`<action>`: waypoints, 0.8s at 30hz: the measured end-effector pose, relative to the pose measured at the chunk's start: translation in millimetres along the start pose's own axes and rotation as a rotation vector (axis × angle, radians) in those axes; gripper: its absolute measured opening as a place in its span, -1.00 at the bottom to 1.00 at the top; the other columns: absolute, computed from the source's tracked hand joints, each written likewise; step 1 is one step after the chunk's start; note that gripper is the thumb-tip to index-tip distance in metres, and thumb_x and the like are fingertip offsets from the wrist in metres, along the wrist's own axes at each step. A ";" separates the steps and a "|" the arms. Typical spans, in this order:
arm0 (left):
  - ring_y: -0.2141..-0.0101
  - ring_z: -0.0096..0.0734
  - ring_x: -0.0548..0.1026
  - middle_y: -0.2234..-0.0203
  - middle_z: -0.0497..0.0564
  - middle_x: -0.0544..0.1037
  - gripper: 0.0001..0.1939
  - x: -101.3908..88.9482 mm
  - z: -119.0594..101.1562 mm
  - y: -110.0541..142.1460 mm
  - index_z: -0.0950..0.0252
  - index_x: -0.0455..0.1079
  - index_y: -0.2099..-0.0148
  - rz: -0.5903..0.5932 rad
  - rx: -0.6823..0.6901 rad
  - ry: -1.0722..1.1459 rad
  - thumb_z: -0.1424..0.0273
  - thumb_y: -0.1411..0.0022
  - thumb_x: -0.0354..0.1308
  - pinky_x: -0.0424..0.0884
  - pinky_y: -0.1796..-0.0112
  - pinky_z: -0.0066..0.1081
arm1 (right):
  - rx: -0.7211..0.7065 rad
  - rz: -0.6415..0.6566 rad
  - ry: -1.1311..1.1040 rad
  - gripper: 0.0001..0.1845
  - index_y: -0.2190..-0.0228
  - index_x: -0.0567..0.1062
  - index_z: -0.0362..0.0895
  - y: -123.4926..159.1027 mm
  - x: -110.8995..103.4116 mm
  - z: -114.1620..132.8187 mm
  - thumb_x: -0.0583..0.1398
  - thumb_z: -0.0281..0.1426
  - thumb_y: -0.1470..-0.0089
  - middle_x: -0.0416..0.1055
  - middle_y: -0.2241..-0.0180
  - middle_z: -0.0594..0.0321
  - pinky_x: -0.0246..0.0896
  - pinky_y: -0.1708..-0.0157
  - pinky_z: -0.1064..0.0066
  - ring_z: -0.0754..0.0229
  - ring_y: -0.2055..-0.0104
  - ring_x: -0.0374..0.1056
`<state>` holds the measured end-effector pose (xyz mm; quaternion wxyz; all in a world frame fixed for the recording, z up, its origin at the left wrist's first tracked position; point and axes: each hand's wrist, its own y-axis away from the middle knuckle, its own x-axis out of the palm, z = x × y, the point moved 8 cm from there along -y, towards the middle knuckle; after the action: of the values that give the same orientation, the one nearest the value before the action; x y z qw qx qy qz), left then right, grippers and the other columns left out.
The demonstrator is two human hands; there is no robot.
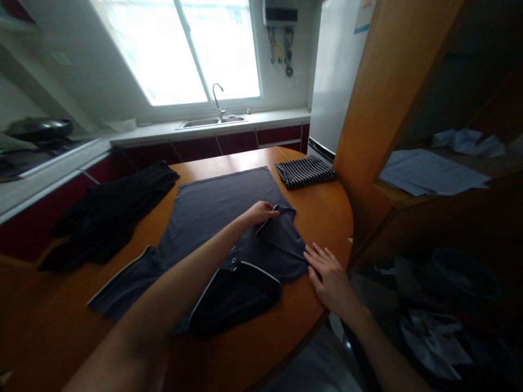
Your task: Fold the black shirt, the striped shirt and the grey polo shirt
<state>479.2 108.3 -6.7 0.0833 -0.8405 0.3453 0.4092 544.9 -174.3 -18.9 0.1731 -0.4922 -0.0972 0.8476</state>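
A dark grey polo shirt [216,201] lies spread on the wooden table, its collar [241,294] towards me and its hem at the far side. My left hand [261,212] reaches across the shirt and pinches the white-edged cuff of the right-hand sleeve [281,239], which is folded inward over the body. Beside the shirt's right shoulder, my right hand [327,272] lies flat with fingers stretched out, its fingertips touching the fabric edge and the table. My left forearm covers part of the shirt's left side.
A folded black-and-white striped cloth [305,171] rests at the table's [327,218] far right. Dark crumpled clothing [114,212] lies on the left. Beyond stand a counter with a sink [200,123] and a wok [38,129]. A wooden cabinet holding papers [433,171] borders the right.
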 end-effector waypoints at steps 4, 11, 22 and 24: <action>0.49 -0.43 0.38 0.58 -0.10 0.42 -0.73 -2.0 -9.2 -14.6 0.34 0.45 0.41 -0.057 0.023 0.010 0.22 -0.04 0.33 0.24 0.46 -0.47 | -0.006 -0.001 0.010 -0.51 -0.16 0.44 -0.07 1.0 -1.6 0.9 0.05 -0.46 -0.24 0.30 -0.25 0.19 -0.03 -0.33 -0.04 0.05 -0.35 0.12; 0.38 -0.39 0.40 0.41 -0.03 0.47 -0.90 -5.8 -13.7 -16.8 0.32 0.39 0.22 -0.218 0.122 -0.051 0.40 -0.23 0.19 0.33 0.28 -0.43 | -0.019 -0.015 0.020 -0.51 -0.16 0.45 -0.06 1.0 -1.6 3.5 0.06 -0.48 -0.23 0.30 -0.25 0.19 -0.02 -0.33 -0.04 0.05 -0.35 0.12; 0.09 -0.29 0.43 0.14 0.04 0.47 -0.81 41.5 -83.6 98.3 0.21 0.46 0.01 0.023 0.798 -0.416 0.43 -0.35 0.13 0.33 -0.01 -0.34 | 0.065 -0.191 -0.187 -0.63 0.02 0.57 -0.13 -50.9 -30.3 -31.0 0.05 -0.41 -0.26 0.50 -0.05 0.06 0.23 -0.16 0.18 0.08 -0.12 0.38; 0.10 -0.29 0.44 0.14 0.02 0.48 -0.82 54.1 -86.5 122.9 0.19 0.46 0.01 0.142 0.878 -0.439 0.35 -0.35 0.17 0.33 0.01 -0.35 | 0.094 -0.182 -0.140 -0.68 0.09 0.60 -0.15 -92.7 -30.9 -44.8 0.10 -0.42 -0.22 0.55 0.06 0.06 0.23 -0.12 0.23 0.08 -0.03 0.42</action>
<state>477.1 -47.9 26.8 0.4721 -0.5943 0.5160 0.3971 616.1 -101.2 14.6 0.2648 -0.4122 -0.1135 0.8643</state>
